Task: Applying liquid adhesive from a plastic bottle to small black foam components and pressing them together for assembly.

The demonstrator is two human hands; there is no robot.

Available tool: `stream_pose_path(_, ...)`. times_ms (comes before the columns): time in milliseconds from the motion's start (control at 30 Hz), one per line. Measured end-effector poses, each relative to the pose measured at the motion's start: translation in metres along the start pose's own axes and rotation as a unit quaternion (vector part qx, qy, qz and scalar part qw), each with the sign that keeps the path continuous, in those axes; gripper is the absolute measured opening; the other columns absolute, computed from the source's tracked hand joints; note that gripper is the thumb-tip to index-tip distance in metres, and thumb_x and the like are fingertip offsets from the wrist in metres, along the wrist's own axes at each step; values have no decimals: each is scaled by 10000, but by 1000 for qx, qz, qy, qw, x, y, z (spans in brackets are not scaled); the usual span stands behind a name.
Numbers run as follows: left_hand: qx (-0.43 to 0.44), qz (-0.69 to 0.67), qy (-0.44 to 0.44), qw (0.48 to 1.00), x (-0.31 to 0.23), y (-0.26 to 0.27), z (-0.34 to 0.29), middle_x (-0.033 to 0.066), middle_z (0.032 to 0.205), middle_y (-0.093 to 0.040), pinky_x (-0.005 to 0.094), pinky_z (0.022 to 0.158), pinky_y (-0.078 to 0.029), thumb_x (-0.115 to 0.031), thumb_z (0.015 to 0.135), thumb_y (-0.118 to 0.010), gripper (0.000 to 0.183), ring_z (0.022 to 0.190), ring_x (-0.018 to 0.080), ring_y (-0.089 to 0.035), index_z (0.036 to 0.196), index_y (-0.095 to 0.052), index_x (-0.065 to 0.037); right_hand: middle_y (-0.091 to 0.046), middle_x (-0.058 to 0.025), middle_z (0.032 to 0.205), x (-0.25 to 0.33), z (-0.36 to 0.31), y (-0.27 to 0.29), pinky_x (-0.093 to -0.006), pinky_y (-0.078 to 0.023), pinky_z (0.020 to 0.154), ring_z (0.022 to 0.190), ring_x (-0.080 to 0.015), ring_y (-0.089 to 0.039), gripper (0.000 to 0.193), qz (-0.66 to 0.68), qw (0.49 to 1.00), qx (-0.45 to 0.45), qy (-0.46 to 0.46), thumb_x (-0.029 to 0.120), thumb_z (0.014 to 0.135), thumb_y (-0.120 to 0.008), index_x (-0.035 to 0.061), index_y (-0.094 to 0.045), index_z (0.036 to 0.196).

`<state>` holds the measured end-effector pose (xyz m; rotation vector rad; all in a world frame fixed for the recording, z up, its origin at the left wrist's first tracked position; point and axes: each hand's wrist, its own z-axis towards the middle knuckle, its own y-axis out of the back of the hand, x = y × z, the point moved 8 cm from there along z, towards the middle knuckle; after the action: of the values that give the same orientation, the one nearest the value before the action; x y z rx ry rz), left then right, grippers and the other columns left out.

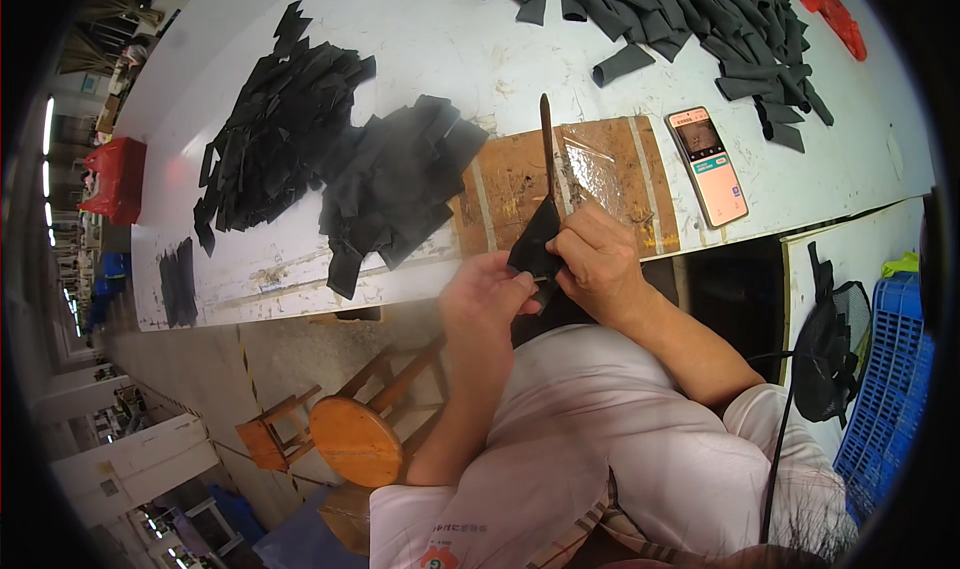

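Note:
Between my two hands is a small black fabric piece (535,241), held over the table's near edge. My left hand (488,291) pinches its lower left side with thumb and fingers. On its right side, the curled fingers of my right hand (600,259) grip it. A long thin brown strip (547,149) stretches away from the top of the fabric, across a brown taped board (510,174); I cannot tell whether it is a stick or a tool. A loose pile of flat black fabric pieces (405,184) lies just left of the board.
Another black pile (285,119) spreads farther left on the white table (430,59). Rolled black pieces (690,14) heap at the back right. A lit phone (708,169) lies right of the board. Wooden stools (355,439) stand at left, a blue crate (890,369) at right.

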<state>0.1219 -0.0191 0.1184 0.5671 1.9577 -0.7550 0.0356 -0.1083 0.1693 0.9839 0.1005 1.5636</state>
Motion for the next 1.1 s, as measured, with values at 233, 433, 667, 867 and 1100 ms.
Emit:
stream_pose_path(233, 7, -33, 43, 999, 6, -2, 1, 75, 757, -575, 240, 532, -498, -21, 786, -522, 107, 647, 125, -572, 887, -516, 14, -365, -66, 598, 0, -3, -4, -320, -362, 455, 553, -224, -419, 188, -28, 1000, 9, 10, 4, 501, -565, 56, -395, 564)
stream_pose_path(433, -2, -51, 57, 997, 13, 1, 8, 65, 741, -572, 238, 491, -494, -11, 783, -511, 76, 604, 122, -569, 858, -522, 1, -355, -50, 601, 8, -1, -6, -305, -343, 458, 560, -198, -410, 156, -76, 994, 18, 76, 77, 541, -549, 77, -394, 551)
stream_pose_path(667, -90, 157, -63, 981, 4, 23, 16, 42, 657, -541, 192, 453, -415, 13, 740, -512, 138, 510, 88, -514, 873, -547, 35, -442, -67, 707, 7, -15, -12, -291, -393, 520, 654, -223, -471, 148, 62, 993, 90, 32, 104, 613, -612, 32, -510, 693)
stream_pose_path(867, -28, 181, -143, 973, -12, -5, 5, 31, 659, -540, 178, 442, -427, 43, 741, -548, 77, 536, 58, -500, 817, -546, 29, -515, -94, 805, -19, -20, -10, -291, -430, 557, 656, -242, -532, 211, 260, 943, 80, -191, 103, 689, -664, 42, -566, 865)
stream_pose_path(1100, -57, 327, -210, 920, -8, 1, 10, 20, 635, -541, 156, 415, -386, 61, 738, -570, 94, 500, 34, -474, 818, -541, 21, -463, -98, 744, -1, -19, -16, -344, -427, 562, 684, -255, -522, 122, 47, 992, 92, -76, 81, 696, -575, 26, -514, 785)
